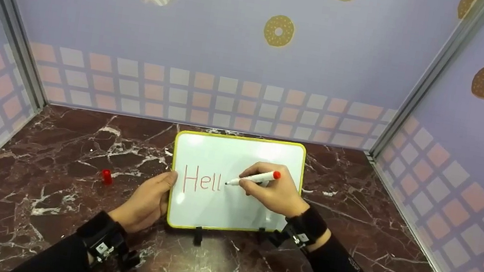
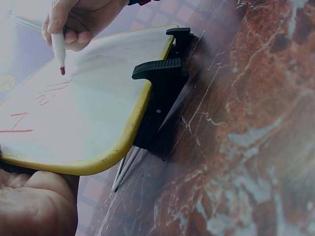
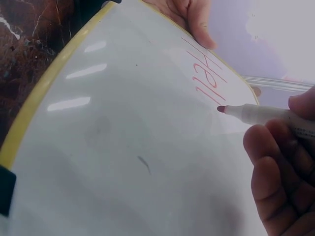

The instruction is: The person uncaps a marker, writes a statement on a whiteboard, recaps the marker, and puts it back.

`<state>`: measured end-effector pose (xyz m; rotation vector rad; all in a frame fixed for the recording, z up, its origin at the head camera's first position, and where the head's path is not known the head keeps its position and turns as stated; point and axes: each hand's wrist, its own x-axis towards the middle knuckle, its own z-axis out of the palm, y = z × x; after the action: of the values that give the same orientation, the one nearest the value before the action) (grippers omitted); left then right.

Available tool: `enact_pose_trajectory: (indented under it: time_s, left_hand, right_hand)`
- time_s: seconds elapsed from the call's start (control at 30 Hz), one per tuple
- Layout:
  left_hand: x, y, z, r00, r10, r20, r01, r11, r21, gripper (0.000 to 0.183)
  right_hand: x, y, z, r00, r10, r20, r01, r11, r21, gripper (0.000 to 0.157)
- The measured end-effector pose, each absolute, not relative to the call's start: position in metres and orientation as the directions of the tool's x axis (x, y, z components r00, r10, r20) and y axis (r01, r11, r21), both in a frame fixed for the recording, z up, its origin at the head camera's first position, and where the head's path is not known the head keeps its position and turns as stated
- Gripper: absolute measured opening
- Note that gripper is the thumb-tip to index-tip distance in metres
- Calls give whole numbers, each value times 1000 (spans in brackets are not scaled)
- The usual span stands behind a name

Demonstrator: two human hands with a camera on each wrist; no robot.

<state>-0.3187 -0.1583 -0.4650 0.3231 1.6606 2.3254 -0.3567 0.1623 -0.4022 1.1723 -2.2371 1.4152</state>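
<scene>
Closest to the camera is my left black sleeve (image 1: pixel 53 256), and at its end sits a black wrist strap (image 1: pixel 100 226). Farther up on this left side, a red cap (image 1: pixel 106 177) is on the marble counter (image 1: pixel 68 206), apart from everything else. It is not on the marker (image 1: pixel 256 178), so I think the ink could dry if the tip remains uncovered too long. The cap could also be knocked away, if my left arm swings outward.

Next comes my left hand (image 1: pixel 146 201). It grips the left edge of a yellow-bordered whiteboard (image 1: pixel 211 210), with the thumb on the front and the other fingers going behind. If this grip becomes loose, the board could, in my judgement, rock under the pressure of writing, because otherwise I see only two black holders (image 1: pixel 198 236) at its lower edge.

On the left half of the board are red letters (image 1: pixel 205 182), "Hell". Just beside the last one is the marker's tip; I cannot tell if it touches the surface. A hand rubbing over these letters could smear them.

Farther right, my right hand (image 1: pixel 274 191) is closed on the marker, pinching the white barrel, its red end toward upper right. Too weak a pinch could let it slip and make a crooked stroke.
</scene>
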Motion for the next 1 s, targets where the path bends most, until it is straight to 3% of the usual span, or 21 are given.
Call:
enact_pose_trajectory:
  time_s: [1.0]
  left_hand:
    - [-319,-158,-466,-940,340,28,-89,-323,942,61]
  right_hand:
    - [-358,162,-402,-635,-474,611,-753,204,-625,5]
